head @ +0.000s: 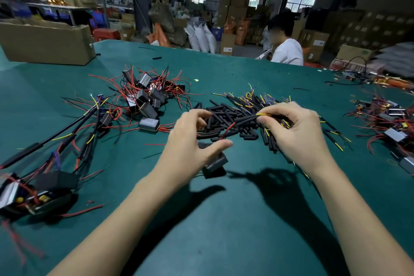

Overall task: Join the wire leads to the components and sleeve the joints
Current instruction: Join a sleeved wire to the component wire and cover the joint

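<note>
My left hand (pixel 192 141) hovers over a heap of short black sleeves (pixel 226 123) with fingers curled; a thin red lead (pixel 227 130) runs up from beside its thumb. Whether the fingers pinch anything I cannot tell. A black box component (pixel 214 164) hangs or lies just under that hand. My right hand (pixel 295 127) pinches a sleeved lead with a yellow wire tip (pixel 263 114) between thumb and forefinger. Behind the sleeves lies a bundle of yellow and purple leads (pixel 257 98).
Black components with red wires (pixel 145 94) are piled at centre left. Joined, sleeved assemblies (pixel 67 139) lie at the left, more assemblies (pixel 389 123) at the right. A cardboard box (pixel 44 42) stands at the back left. A person in white (pixel 285 49) sits at the far edge.
</note>
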